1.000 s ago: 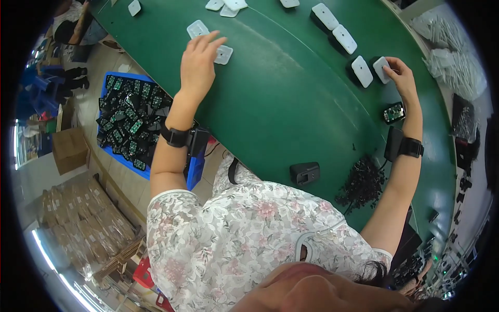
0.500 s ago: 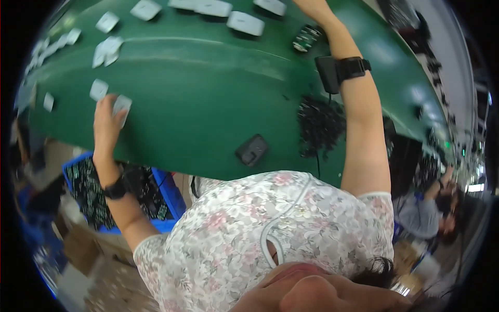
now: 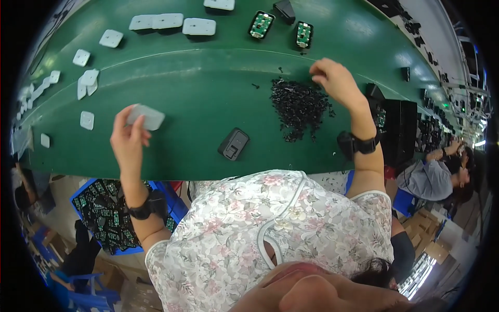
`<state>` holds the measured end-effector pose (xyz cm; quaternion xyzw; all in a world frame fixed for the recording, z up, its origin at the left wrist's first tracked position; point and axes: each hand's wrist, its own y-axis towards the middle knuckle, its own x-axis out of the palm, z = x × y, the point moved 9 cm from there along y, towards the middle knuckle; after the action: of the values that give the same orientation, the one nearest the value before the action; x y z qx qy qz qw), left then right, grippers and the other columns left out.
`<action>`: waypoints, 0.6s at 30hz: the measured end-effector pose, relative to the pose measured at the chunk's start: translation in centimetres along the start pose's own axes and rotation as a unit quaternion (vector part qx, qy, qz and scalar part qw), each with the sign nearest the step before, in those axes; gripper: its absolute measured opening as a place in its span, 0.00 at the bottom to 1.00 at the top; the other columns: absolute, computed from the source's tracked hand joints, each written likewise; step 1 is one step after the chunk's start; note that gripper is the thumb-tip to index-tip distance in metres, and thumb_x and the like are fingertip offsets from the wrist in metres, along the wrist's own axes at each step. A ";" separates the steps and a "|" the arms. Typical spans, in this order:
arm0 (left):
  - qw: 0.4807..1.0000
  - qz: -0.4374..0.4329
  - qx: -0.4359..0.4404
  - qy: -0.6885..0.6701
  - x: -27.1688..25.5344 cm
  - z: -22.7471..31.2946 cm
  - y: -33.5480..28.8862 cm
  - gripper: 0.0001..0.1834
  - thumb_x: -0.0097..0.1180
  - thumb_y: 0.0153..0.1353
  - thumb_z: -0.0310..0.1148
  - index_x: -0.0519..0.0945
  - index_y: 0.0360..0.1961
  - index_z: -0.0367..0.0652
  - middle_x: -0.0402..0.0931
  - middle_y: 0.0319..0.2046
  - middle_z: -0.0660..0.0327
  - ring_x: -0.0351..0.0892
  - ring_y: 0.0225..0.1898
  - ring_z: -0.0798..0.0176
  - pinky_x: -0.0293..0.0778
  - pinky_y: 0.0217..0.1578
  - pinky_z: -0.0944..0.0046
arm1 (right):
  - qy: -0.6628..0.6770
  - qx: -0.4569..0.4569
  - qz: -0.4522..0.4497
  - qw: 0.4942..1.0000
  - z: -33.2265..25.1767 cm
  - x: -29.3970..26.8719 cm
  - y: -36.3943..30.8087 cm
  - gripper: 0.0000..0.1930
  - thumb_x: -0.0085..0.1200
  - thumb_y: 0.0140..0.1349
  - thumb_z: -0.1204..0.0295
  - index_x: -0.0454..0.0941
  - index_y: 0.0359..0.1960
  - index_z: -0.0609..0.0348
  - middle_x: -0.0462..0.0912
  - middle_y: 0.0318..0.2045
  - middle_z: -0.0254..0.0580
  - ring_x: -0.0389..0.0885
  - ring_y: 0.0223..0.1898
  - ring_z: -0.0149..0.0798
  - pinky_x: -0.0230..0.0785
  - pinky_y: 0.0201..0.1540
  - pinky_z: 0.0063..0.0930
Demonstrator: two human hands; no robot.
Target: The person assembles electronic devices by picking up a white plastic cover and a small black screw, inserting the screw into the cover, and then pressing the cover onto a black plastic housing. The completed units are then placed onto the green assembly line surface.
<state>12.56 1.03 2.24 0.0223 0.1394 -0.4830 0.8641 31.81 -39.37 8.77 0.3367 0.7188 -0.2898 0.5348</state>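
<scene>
Head view, one: wide fisheye, left unit of a pair worn side by side on the person's head. Direction: steeply downward, upright, unmirrored. Coverage: green tabletop [image 3: 202,88], upper half of frame, edges bowed into arcs; left hand [image 3: 129,134], left of centre, and right hand [image 3: 335,82], right of centre, both at middle range; floral top [image 3: 228,223], lower centre, nearer; wearer's head [image 3: 317,291], part only, bottom edge, nearest the lens. Margins: black, rounded; workshop floor [image 3: 62,190] compressed toward the lower left rim.
</scene>
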 end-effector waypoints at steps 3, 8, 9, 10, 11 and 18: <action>0.998 -0.040 -0.054 0.008 2.7 0.4 -0.4 0.13 0.56 0.62 0.33 0.75 0.45 0.40 0.74 0.18 0.62 0.73 0.16 0.72 0.67 0.15 0.72 | 0.019 0.003 0.025 1.000 -0.8 1.1 -0.5 0.07 0.56 0.55 0.76 0.75 0.35 0.62 0.75 0.31 0.48 0.76 0.36 0.49 0.69 0.38 0.35; 0.990 -0.114 0.073 -0.028 7.1 3.6 0.0 0.14 0.48 0.59 0.24 0.74 0.47 0.46 0.74 0.29 0.55 0.76 0.23 0.61 0.74 0.23 0.62 | 0.043 -0.025 0.065 0.997 0.8 3.4 -0.1 0.05 0.54 0.57 0.80 0.70 0.32 0.64 0.73 0.27 0.49 0.73 0.28 0.46 0.68 0.34 0.33; 0.986 -0.143 0.013 -0.078 8.2 3.5 -1.8 0.13 0.48 0.59 0.25 0.75 0.45 0.46 0.75 0.32 0.55 0.78 0.29 0.57 0.75 0.28 0.58 | 0.060 -0.019 0.067 0.996 1.0 3.2 -1.3 0.04 0.52 0.57 0.80 0.70 0.32 0.64 0.72 0.27 0.49 0.71 0.27 0.44 0.67 0.34 0.33; 0.958 -0.035 0.285 0.025 8.3 5.0 -2.0 0.10 0.51 0.59 0.26 0.77 0.42 0.45 0.76 0.34 0.56 0.78 0.33 0.55 0.75 0.35 0.58 | 0.036 -0.042 0.067 0.996 1.6 3.0 -1.7 0.03 0.52 0.57 0.80 0.70 0.31 0.64 0.71 0.27 0.48 0.71 0.28 0.44 0.66 0.35 0.33; 0.968 -0.073 0.242 0.008 9.2 4.3 -2.0 0.07 0.53 0.58 0.26 0.79 0.38 0.43 0.76 0.35 0.56 0.76 0.40 0.52 0.73 0.41 0.57 | 0.025 -0.030 0.059 0.997 2.1 3.3 -1.8 0.04 0.52 0.58 0.80 0.70 0.33 0.64 0.70 0.28 0.48 0.72 0.29 0.45 0.68 0.36 0.33; 0.962 -0.062 0.262 -0.041 10.3 3.7 -3.9 0.06 0.55 0.59 0.29 0.79 0.37 0.45 0.74 0.33 0.56 0.77 0.32 0.51 0.74 0.33 0.57 | 0.163 0.040 0.100 0.981 2.3 2.6 -0.5 0.04 0.52 0.61 0.77 0.70 0.32 0.63 0.72 0.26 0.37 0.70 0.28 0.30 0.66 0.33 0.24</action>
<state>15.18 -10.17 3.46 0.2194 -0.0263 -0.5555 0.8016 32.20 -40.94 5.66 0.4707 0.7470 -0.2051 0.4224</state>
